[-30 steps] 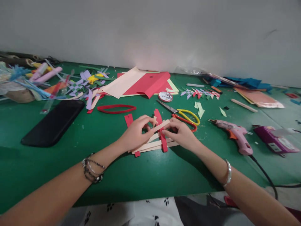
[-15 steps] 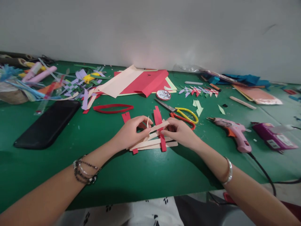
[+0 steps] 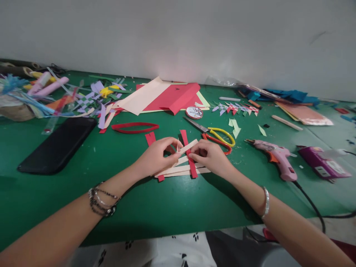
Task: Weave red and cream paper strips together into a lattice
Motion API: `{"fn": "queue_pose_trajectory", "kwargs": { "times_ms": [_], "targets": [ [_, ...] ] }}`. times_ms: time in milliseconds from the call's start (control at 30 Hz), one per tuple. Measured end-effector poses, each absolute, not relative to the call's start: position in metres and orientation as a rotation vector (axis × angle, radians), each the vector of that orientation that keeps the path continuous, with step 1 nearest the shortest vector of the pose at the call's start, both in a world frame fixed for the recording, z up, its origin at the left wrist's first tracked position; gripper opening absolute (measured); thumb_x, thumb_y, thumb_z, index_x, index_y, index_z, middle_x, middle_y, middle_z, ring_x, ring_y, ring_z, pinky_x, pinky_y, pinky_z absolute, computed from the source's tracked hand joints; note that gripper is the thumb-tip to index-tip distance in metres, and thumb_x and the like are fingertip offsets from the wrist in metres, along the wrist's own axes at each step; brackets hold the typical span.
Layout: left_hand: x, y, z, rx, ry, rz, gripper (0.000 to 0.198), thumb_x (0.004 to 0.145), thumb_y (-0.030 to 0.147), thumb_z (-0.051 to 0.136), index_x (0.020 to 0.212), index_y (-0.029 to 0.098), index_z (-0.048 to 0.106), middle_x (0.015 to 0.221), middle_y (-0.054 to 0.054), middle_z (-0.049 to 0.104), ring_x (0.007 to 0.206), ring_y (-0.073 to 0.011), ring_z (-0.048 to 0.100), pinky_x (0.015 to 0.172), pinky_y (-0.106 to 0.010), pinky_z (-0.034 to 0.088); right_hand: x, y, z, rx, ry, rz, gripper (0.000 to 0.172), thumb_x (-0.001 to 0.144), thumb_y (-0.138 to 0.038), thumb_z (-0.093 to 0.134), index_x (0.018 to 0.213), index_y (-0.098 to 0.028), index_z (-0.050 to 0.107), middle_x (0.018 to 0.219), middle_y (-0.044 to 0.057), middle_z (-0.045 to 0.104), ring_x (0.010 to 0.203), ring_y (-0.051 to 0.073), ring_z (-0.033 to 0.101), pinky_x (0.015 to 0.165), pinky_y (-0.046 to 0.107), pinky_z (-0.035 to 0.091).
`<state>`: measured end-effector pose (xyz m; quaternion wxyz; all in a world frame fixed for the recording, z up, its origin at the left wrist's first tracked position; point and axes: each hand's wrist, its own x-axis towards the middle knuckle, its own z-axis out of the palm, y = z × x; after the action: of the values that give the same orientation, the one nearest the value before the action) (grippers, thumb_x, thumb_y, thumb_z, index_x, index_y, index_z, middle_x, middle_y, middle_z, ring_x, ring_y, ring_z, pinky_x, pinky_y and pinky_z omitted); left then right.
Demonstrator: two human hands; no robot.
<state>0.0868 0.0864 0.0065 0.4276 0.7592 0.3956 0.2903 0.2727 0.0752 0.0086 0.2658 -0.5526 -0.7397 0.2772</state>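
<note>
Between my hands lie cream paper strips crossing red paper strips; one red paper strip stands out on the right, another red strip end shows beyond my left hand. My left hand pinches a raised cream paper strip between thumb and fingers, with the strip slanting up to the right. My right hand has its thumb and fingers closed on the right red strip, near where it meets the cream ones. Its fingertips partly hide what they grip.
Scissors lie just beyond my right hand, with a pink glue gun further right. A black phone is at left. A red paper loop, red and cream sheets and woven paper pieces lie farther back.
My right fingers have left the raised cream strip's end and moved slightly left and down onto the red strip. The red strip's top has tilted left. My left hand keeps its pinch.
</note>
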Motion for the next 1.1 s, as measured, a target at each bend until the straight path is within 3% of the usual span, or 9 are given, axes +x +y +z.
{"fn": "queue_pose_trajectory", "kwargs": {
  "times_ms": [300,567,800,1100],
  "targets": [
    [0.087,0.086,0.008,1.876,0.99,0.731,0.011,0.075,0.024,0.05,0.083,0.018,0.053,0.081,-0.001,0.057,0.067,-0.0128,0.056,0.06,-0.025,0.045,0.271,0.074,0.008,-1.497,-1.979,0.749,0.007,0.067,-0.017,0.059,0.061,-0.016,0.059,0.06,-0.004,0.04,0.048,0.006,0.033,0.046,0.022,0.03],
    [0.087,0.087,0.009,1.932,1.016,0.73,0.01,0.072,0.023,0.051,0.08,0.018,0.054,0.086,0.0,0.053,0.066,-0.0109,0.054,0.062,-0.023,0.044,0.276,0.076,0.016,-1.511,-1.774,1.071,0.001,0.064,-0.016,0.054,0.065,-0.016,0.054,0.061,-0.003,0.047,0.049,0.006,0.038,0.045,0.022,0.035],
    [0.086,0.086,0.007,1.907,1.036,0.696,0.011,0.076,0.026,0.049,0.082,0.018,0.053,0.083,0.001,0.054,0.062,-0.01,0.056,0.057,-0.022,0.043,0.278,0.075,0.02,-1.516,-1.545,1.366,0.008,0.064,-0.021,0.055,0.068,-0.017,0.049,0.064,-0.002,0.053,0.057,0.009,0.051,0.05,0.023,0.044],
    [0.088,0.086,0.007,1.982,1.039,0.68,0.006,0.075,0.022,0.048,0.071,0.018,0.051,0.077,0.003,0.059,0.07,-0.0117,0.056,0.063,-0.022,0.041,0.285,0.071,0.017,-1.404,-1.473,1.407,0.009,0.065,-0.022,0.058,0.068,-0.017,0.052,0.067,-0.002,0.056,0.062,0.008,0.052,0.057,0.023,0.042]
  ]
}}
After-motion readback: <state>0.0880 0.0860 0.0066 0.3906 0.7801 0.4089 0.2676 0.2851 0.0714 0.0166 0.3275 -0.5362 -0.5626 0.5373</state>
